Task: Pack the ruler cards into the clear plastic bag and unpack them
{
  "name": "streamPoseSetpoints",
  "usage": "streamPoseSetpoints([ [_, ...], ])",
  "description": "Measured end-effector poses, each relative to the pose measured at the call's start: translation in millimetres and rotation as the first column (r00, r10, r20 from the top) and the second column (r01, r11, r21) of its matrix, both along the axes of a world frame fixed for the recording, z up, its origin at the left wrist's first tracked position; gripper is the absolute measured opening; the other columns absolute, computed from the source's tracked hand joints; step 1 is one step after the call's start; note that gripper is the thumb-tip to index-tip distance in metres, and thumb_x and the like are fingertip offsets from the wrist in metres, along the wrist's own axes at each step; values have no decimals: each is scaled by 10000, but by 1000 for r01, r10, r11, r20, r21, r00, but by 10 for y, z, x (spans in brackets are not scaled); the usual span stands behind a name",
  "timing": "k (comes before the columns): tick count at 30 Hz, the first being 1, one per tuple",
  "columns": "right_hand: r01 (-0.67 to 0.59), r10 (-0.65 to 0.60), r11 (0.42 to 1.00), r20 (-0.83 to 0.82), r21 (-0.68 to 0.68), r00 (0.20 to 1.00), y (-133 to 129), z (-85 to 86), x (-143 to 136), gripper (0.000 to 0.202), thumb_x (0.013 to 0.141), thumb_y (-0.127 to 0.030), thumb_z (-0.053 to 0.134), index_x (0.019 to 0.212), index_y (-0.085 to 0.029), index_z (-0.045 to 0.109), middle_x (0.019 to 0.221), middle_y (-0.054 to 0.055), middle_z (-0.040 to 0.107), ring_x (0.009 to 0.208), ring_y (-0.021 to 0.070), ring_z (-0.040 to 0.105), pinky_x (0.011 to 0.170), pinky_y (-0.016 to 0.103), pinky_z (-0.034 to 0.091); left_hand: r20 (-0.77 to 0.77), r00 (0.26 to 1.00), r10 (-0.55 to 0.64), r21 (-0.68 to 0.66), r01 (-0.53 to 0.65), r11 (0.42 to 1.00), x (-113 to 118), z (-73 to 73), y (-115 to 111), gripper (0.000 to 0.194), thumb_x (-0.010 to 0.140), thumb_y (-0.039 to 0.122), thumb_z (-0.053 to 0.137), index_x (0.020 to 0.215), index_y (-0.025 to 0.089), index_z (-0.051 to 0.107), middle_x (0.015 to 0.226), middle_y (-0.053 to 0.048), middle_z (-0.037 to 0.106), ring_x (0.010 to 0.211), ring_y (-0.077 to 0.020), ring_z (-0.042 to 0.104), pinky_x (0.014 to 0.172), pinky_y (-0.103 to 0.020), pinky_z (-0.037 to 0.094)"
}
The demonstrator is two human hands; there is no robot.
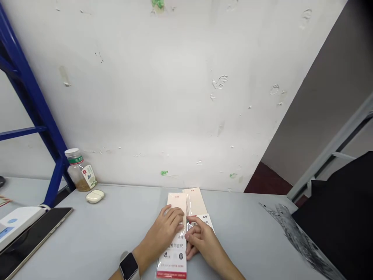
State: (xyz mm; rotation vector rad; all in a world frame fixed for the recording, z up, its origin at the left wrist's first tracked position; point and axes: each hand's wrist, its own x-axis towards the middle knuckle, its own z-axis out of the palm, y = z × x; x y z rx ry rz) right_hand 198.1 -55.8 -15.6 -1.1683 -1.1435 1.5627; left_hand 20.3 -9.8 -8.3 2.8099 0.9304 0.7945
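A clear plastic ruler-set packet with a cream card and a white, red-edged printed label lies upright in front of me on the grey table. My left hand rests on its middle, fingers loosely bent and apart, pressing on the plastic. At the packet's right edge is my right hand, its fingers curled and thumb drawn in against that edge. Behind the right hand, a second similar packet lies slightly tilted, partly covered by the hand and the first packet. The right fingertips are partly hidden.
On the left stand a clear bottle with some brown liquid and a cream earbud case. A phone lies beside a white power strip. Blue metal framing rises at left; black fabric lies at right.
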Motion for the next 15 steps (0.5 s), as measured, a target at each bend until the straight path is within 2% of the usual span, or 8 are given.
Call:
streamPoseSetpoints([
  [6,11,-11,1000,-43,-2,999,14,-27,-27,655,666,-594,747,1148,-224,502,676,-68,563,505,156,646,482,299,559,19,1000,22,23,-23,999,8,23,-3,148,975,142,415,979,224,539,1108,-43,651,1124,-204,585,1073,-488,389],
  [11,32,-32,999,-34,6,999,46,-43,-18,668,633,-565,775,1129,-206,505,647,-72,589,455,136,608,454,277,527,52,998,35,-35,-33,999,-27,42,-6,135,979,201,426,1007,238,553,1161,-55,622,1170,-219,544,1095,-506,353],
  [13,50,-50,999,-42,14,998,49,-7,-3,655,630,-564,775,1112,-211,507,639,-76,582,440,127,595,453,268,518,148,981,126,-95,-112,989,-55,26,5,121,970,247,452,1040,243,551,1250,-72,574,1223,-249,496,1074,-517,372],
  [15,72,-71,997,-53,17,996,49,43,11,655,612,-582,779,1085,-217,510,637,-79,570,435,123,585,449,262,507,282,922,266,-208,-212,955,-83,0,30,119,956,280,467,1032,247,552,1292,-81,535,1236,-269,476,1027,-509,420],
])
